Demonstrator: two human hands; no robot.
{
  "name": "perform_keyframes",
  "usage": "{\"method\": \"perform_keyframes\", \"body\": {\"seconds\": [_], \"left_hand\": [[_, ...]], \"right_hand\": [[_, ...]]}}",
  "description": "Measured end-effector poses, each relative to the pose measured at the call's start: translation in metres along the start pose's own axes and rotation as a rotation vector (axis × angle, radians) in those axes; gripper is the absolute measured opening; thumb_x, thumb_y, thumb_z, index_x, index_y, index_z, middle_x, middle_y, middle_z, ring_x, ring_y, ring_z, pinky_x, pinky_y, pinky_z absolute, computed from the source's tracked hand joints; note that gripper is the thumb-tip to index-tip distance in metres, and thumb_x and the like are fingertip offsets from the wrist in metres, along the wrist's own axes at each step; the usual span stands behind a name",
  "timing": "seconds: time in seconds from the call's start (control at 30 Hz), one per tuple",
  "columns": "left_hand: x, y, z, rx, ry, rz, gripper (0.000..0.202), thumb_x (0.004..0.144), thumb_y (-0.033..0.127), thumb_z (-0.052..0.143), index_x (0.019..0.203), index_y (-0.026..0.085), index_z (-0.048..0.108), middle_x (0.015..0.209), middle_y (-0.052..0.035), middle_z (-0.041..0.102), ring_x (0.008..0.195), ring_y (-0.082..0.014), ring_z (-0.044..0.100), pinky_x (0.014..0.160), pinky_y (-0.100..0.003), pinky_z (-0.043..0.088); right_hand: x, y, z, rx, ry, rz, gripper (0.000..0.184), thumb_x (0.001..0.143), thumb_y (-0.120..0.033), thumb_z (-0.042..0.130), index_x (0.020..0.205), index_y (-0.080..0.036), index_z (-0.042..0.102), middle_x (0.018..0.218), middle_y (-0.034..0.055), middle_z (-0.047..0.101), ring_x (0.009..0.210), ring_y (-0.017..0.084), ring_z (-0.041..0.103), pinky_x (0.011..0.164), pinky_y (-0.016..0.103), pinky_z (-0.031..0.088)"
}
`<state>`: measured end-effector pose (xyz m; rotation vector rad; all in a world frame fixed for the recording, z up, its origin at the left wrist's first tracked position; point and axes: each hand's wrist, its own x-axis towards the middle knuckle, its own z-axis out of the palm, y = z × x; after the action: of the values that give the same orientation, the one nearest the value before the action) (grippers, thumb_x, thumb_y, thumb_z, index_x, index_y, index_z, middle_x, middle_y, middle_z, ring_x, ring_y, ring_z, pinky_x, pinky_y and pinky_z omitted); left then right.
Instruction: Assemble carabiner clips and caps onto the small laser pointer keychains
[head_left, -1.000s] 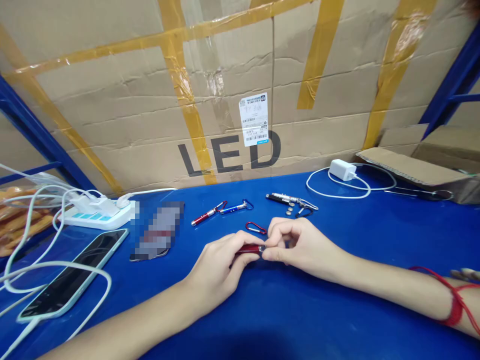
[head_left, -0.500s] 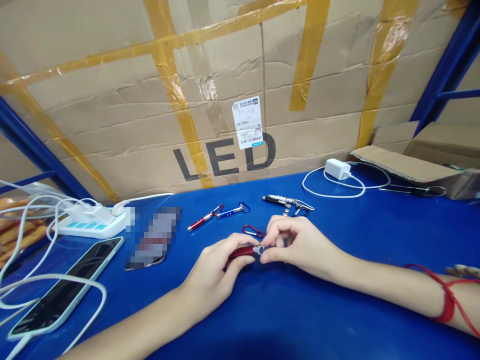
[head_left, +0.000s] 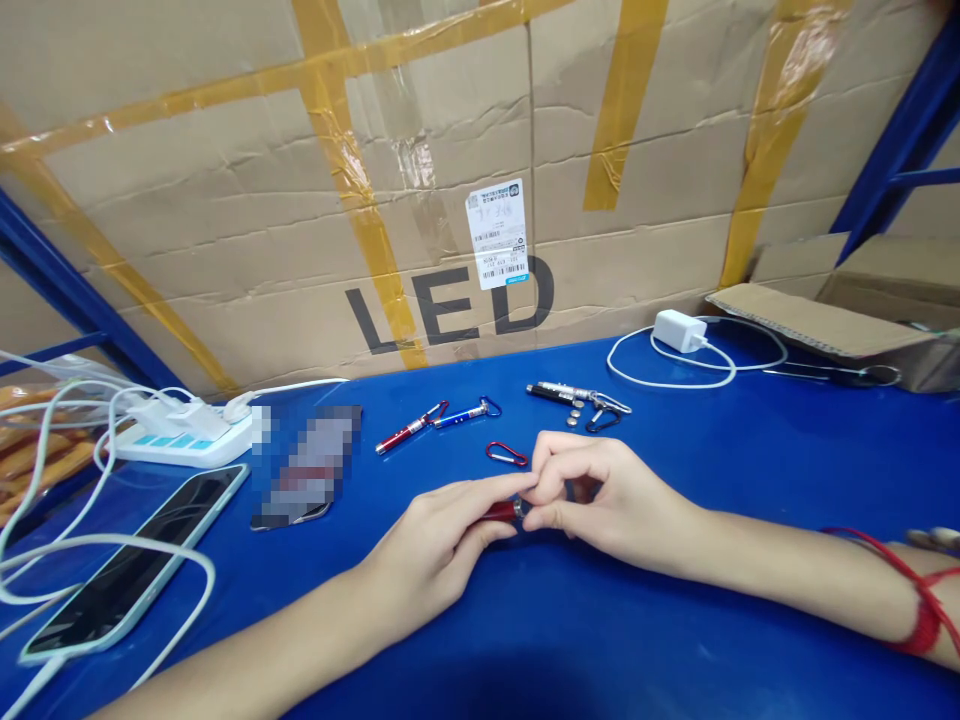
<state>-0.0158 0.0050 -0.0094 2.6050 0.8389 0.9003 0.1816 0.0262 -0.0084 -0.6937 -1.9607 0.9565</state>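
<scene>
The left hand [head_left: 442, 535] is pinching a glossy red metallic tube [head_left: 498, 511] over the smooth blue tabletop [head_left: 675, 640]; the right hand [head_left: 611, 495], its grip unclear, is apparently working the silver end [head_left: 518, 508]; next is calling for steady alignment.

We note both forearms bare. The left forearm [head_left: 262, 655] slants up from the bottom edge; the right forearm [head_left: 787, 580] runs in from the right side, nearly level. Left hand [head_left: 442, 535]: back upward, wrist almost straight, index finger long and extended, thumb beneath, closed in a pinch. Right hand [head_left: 600, 495]: knuckles raised, index finger strongly bent, thumb pointing left, tips drawn together. We find the two sets of fingertips close together; whether they touch, we cannot tell.
</scene>
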Motion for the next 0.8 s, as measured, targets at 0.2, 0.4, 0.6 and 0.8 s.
{"method": "perform_keyframes", "body": {"seconds": [0.2,0.4,0.6,0.8], "left_hand": [[-0.0025,0.0006,0.0019,0.061,-0.008,0.05,0.036,0.09,0.012,0.044,0.125,0.019,0.045,0.106,-0.0043,0.065,0.093,-0.0113,0.061,0.082,-0.019,0.047],[-0.0014,-0.0006,0.0041,0.116,0.015,0.107,0.03,0.091,0.014,0.043,0.12,0.015,0.049,0.084,-0.0048,0.065,0.072,-0.0136,0.058,0.066,-0.023,0.048],[-0.0001,0.0022,0.0038,0.126,-0.019,0.028,0.023,0.091,0.013,0.041,0.109,0.018,0.054,0.087,-0.0039,0.065,0.075,-0.0142,0.059,0.069,-0.025,0.048],[0.0041,0.0084,0.0006,0.151,-0.067,-0.083,0.021,0.091,0.015,0.035,0.093,0.016,0.056,0.079,-0.0036,0.062,0.07,-0.0144,0.057,0.065,-0.024,0.047]], "right_hand": [[-0.0044,-0.0032,0.0059,0.007,0.026,0.063,0.018,0.071,-0.02,0.068,0.055,-0.014,0.06,0.065,-0.0009,0.048,0.057,0.007,0.046,0.05,0.019,0.037],[-0.0021,-0.0085,0.01,0.133,0.001,0.363,0.023,0.066,-0.027,0.069,0.053,-0.014,0.055,0.056,-0.0036,0.046,0.045,0.005,0.039,0.041,0.019,0.029],[0.0025,-0.0084,0.0071,0.216,-0.047,0.557,0.038,0.057,-0.042,0.074,0.051,-0.014,0.049,0.041,-0.007,0.041,0.037,0.003,0.033,0.038,0.018,0.021],[0.0025,-0.0043,0.0086,0.089,-0.054,0.501,0.038,0.067,-0.045,0.067,0.054,-0.014,0.05,0.042,-0.0057,0.043,0.036,0.004,0.037,0.037,0.017,0.024]]}}
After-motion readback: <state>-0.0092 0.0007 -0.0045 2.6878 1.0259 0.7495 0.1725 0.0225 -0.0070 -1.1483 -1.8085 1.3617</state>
